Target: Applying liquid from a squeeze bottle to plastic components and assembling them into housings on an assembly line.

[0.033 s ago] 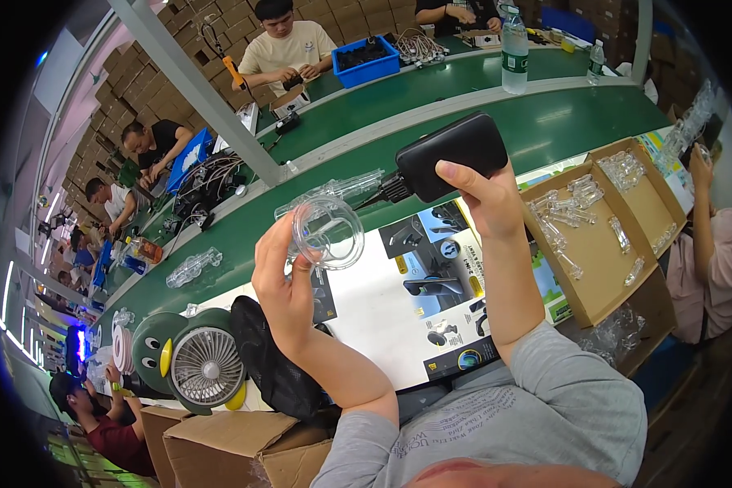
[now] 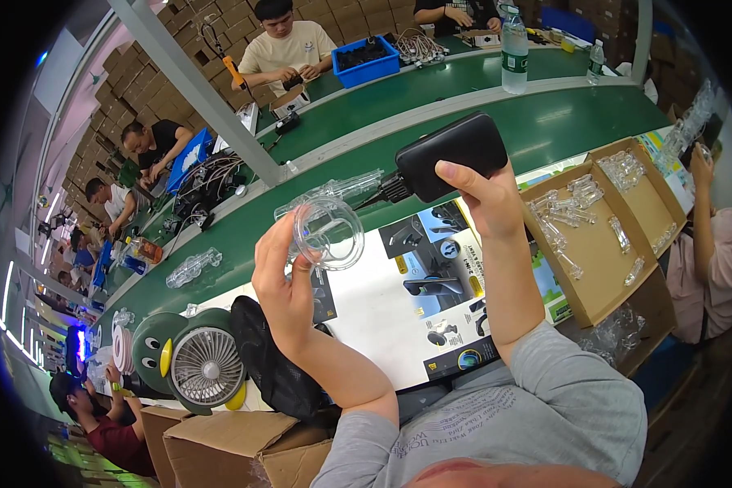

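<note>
My left hand (image 2: 285, 281) is closed on a clear plastic part with a round, cup-like end (image 2: 346, 236). A long clear arm (image 2: 346, 187) of clear plastic reaches from beside that round end toward the right. My right hand (image 2: 492, 203) grips a black, flat piece with rounded corners (image 2: 455, 154), the thumb lying on its face. From its left side sticks out a ribbed black neck (image 2: 394, 189), which meets the tip of the clear arm. Whether the two are joined I cannot tell. Both are held above the printed sheet (image 2: 374, 325).
Cardboard trays (image 2: 590, 301) of clear parts stand at the right. Another clear part (image 2: 193, 268) lies on the green table (image 2: 244, 236). A small fan (image 2: 210, 368) and a black mesh bag (image 2: 272, 374) are at the left. A bottle (image 2: 514, 53) stands beyond; several people work around.
</note>
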### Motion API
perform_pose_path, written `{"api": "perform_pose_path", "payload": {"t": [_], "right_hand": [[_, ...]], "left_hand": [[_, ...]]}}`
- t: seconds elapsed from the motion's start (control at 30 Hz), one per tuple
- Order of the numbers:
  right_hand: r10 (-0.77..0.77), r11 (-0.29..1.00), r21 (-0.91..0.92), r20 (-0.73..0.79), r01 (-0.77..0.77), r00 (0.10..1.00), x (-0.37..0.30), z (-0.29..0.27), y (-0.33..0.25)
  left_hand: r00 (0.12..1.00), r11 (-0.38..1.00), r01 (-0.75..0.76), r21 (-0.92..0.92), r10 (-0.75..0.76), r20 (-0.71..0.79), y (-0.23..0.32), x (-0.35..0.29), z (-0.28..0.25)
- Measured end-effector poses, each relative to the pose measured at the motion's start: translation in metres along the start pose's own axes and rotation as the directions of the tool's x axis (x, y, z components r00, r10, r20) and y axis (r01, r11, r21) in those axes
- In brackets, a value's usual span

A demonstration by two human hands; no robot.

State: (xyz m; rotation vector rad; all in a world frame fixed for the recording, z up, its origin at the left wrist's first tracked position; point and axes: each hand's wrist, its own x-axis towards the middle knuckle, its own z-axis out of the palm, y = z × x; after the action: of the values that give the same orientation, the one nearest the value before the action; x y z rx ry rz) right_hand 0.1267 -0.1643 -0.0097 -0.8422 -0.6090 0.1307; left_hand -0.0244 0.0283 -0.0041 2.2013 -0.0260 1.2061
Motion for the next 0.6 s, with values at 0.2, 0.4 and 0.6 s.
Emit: {"api": "perform_pose_path", "payload": {"t": [0.2, 0.4, 0.6], "right_hand": [[-0.008, 1.0, -0.016, 0.038, 0.008, 0.999, 0.0002, -0.001, 0.0014], [-0.027, 0.999, -0.02, 0.037, 0.028, 0.999, 0.0011, -0.0002, -0.0002], [-0.009, 0.997, -0.081, 0.052, 0.013, 0.999, 0.0006, -0.0017, 0.0038]], "left_hand": [[0.998, 0.996, -0.063, 0.055, 0.061, 0.03, -0.0025, -0.0001, -0.0024], [0.997, 0.997, -0.054, 0.057, 0.05, 0.062, -0.0021, 0.0008, -0.0019], [0.995, 0.998, -0.07, -0.006, 0.07, 0.078, 0.0031, -0.0003, -0.0013]]}}
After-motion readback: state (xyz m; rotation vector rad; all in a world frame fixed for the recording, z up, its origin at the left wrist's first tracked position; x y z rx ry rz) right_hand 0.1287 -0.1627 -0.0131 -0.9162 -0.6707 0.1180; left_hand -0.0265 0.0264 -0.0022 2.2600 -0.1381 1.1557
